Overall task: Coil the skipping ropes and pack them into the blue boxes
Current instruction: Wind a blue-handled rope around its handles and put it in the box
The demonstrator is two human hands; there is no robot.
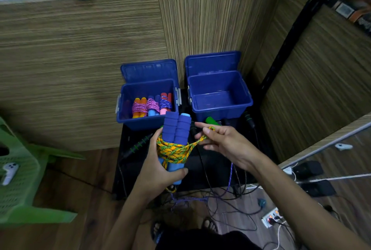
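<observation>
While I watch through the head camera, a green plastic chair (19, 179) sits at the far left on the wooden floor, with a small white device (9, 171) lying on its seat. Moving right, the left blue box (147, 107) stands open on a black stand (128, 167), its lid tipped back against the wood-grain wall. Inside I see three coiled ropes (152, 105) lying side by side: orange handles wound in pink, blue handles wound in pink, and red-pink handles wound in purple.

Just near of that box, my left hand (158, 171) grips a skipping rope (174, 141) by the lower part of its two blue foam handles, thumb curled across the front. The handles stand upright, pressed together, and yellow-green cord is wound around their middle in several turns.

From the coil a short run of cord leads right to my right hand (220, 141). Its thumb and a fingertip pinch the cord's end, while the other fingers spread loosely.

Behind that hand the right blue box (219, 97) stands open on the same stand, just beside the first. A green handle (211, 120) and black handles lie in front of it. Loose purple and black cords trail down toward a power strip (272, 216) on the floor at near right.
</observation>
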